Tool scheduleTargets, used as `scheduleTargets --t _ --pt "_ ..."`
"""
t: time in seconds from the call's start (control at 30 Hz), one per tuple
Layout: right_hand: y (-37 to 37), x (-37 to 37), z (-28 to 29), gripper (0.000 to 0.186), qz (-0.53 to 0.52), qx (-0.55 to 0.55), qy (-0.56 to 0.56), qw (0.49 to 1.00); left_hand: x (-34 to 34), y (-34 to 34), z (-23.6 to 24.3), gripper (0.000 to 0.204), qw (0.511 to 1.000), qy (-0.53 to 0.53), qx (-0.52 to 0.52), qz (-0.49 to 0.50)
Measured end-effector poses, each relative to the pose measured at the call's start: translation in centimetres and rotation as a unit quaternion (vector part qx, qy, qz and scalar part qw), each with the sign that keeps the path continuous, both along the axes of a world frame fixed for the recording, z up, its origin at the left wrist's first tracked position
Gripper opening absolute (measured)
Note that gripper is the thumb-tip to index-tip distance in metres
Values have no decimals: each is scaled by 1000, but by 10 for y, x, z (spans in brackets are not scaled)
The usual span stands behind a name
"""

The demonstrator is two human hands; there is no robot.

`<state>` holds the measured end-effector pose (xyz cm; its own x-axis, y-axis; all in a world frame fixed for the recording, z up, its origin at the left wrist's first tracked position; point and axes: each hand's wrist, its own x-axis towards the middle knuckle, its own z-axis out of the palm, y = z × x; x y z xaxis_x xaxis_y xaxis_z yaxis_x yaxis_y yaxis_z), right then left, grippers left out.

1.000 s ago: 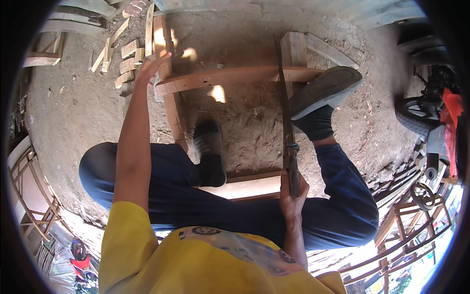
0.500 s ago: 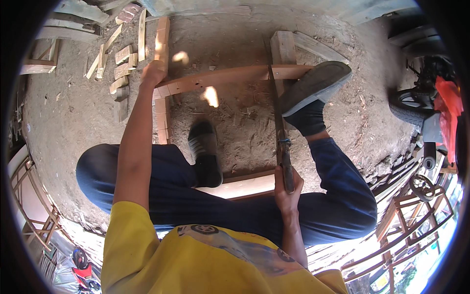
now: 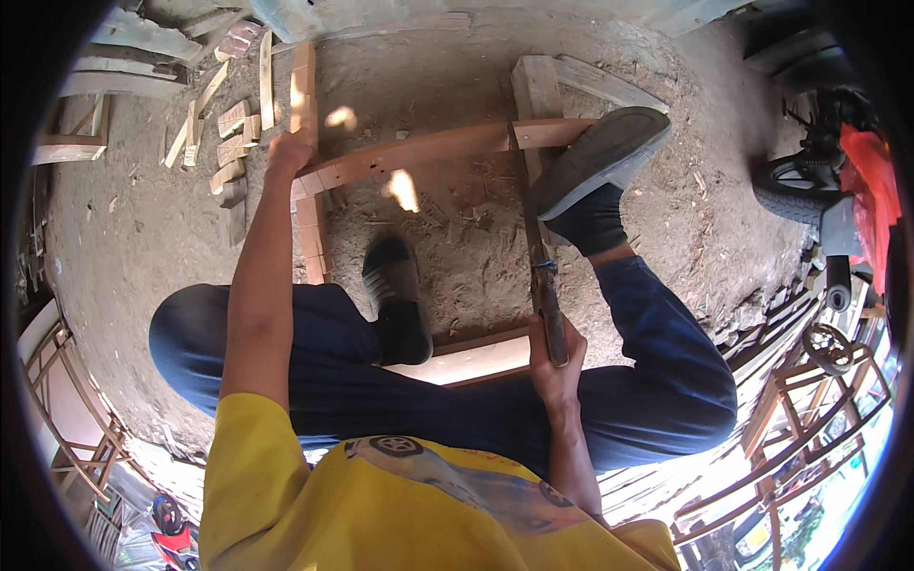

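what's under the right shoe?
The right shoe presses on the end of the long wooden rail, where it crosses a thicker wood block. The joint itself is covered by the sole. The saw cuts just beside it.

Left arm fully extended toward 11 o'clock, left hand [image 3: 288, 152] closed in a grip at its far end; right arm bent, forearm rising toward 12 o'clock, right hand [image 3: 555, 357] wrapped tight in a fist grip near centre.
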<state>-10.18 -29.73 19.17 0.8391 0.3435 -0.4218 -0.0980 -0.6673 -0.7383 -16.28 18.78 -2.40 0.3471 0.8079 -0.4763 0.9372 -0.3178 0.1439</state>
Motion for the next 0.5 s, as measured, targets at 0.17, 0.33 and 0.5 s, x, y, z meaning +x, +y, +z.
scheduleTargets --t 0.17,0.33,0.5 --pt "0 0 3 16 -7 -9 2 1000 0 1 1 46 999 5 -18 -34" --pt "0 0 -3 16 3 0 2 1000 7 12 -12 70 990 -59 14 -126" --pt "2 -1 -1 17 -9 0 3 1000 91 -103 66 111 921 -239 -144 -274"
